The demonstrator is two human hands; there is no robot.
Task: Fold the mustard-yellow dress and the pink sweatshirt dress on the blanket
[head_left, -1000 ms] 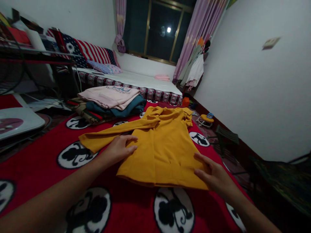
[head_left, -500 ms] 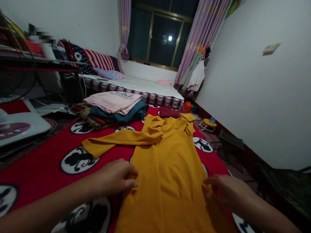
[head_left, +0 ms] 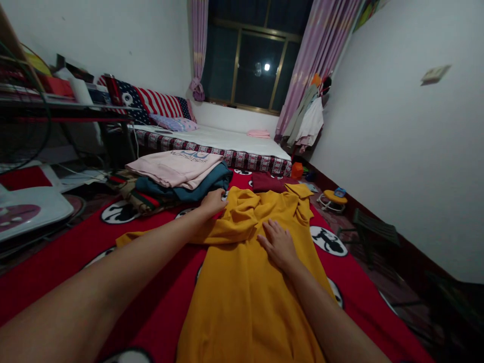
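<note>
A mustard-yellow long-sleeved garment (head_left: 234,302), probably a dress, lies lengthwise on a red cloth with white-and-black round prints. One sleeve stretches out to the left, passing under my left forearm. Beside the garment's upper left shoulder is my left hand (head_left: 214,201), its fingers reaching forward with a gap at the thumb; whether it touches the fabric is hard to see. My right hand (head_left: 279,243) rests on the chest of the garment, fingers spread and palm down. The other sleeve is bunched near the top right.
To the left, folded clothes (head_left: 181,169) in pink and teal are stacked. A folded maroon garment (head_left: 272,182) lies beyond the collar. On the right stand a yellow stool (head_left: 335,197) and a dark folding stool (head_left: 376,228). A bed (head_left: 223,136) lies beneath the window.
Both hands have moved from the garment's lower sides up towards its top. The left went to the shoulder, the right inward onto the chest; both have let go of the side edges.
</note>
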